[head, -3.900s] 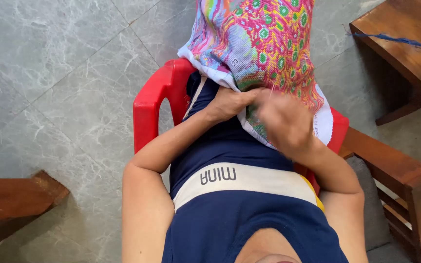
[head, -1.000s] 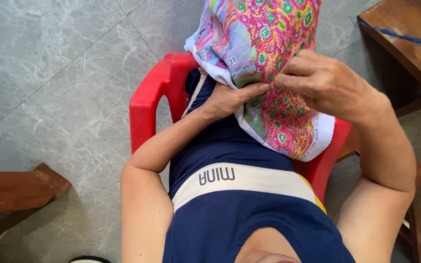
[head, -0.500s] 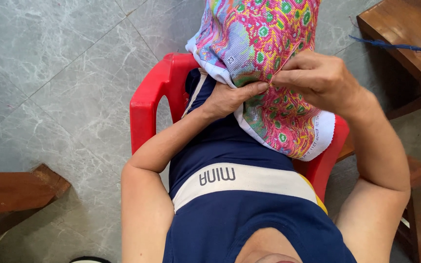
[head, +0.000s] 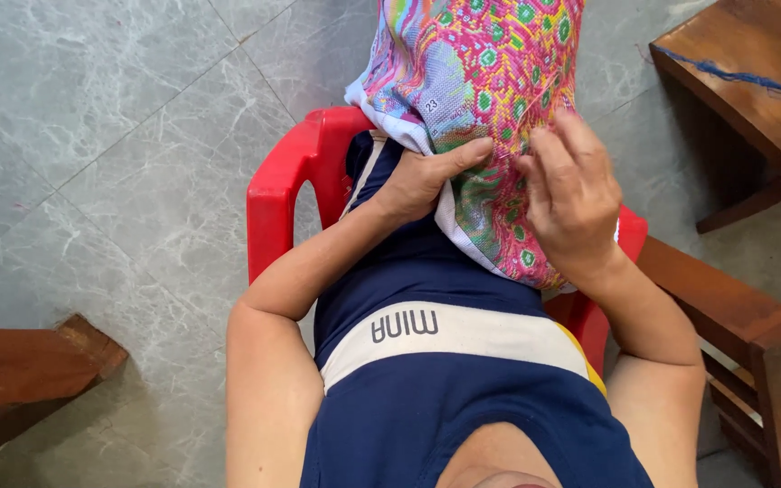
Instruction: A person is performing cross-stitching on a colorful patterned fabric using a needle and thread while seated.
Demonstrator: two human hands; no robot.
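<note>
A stiff, grid-woven embroidery cloth [head: 472,81], stitched all over in a dense scale-like pattern of pink, green, yellow and blue with a plain white border, hangs from 12 o'clock down onto the person's lap at the centre of the view. The left hand [head: 427,176] is closed on the cloth's white lower edge, thumb lying flat on top of the weave and the other fingers tucked underneath, so the fabric bunches softly there. The right hand [head: 569,194] rests just to the right of it, at about 1 o'clock, back upward and fingers [head: 580,136] drawn narrowly together against the stitched surface (whether a needle is pinched between them cannot be told). The person sits in a glossy red moulded plastic chair [head: 273,194], its rounded arm curving at 10 o'clock, and wears a navy sleeveless shirt [head: 427,398] with a white band. Under the chair lies a floor [head: 92,136] of smooth grey marbled tiles. Dark polished wooden furniture [head: 734,72] stands at 2 o'clock, with a blue thread [head: 734,79] lying across it.
</note>
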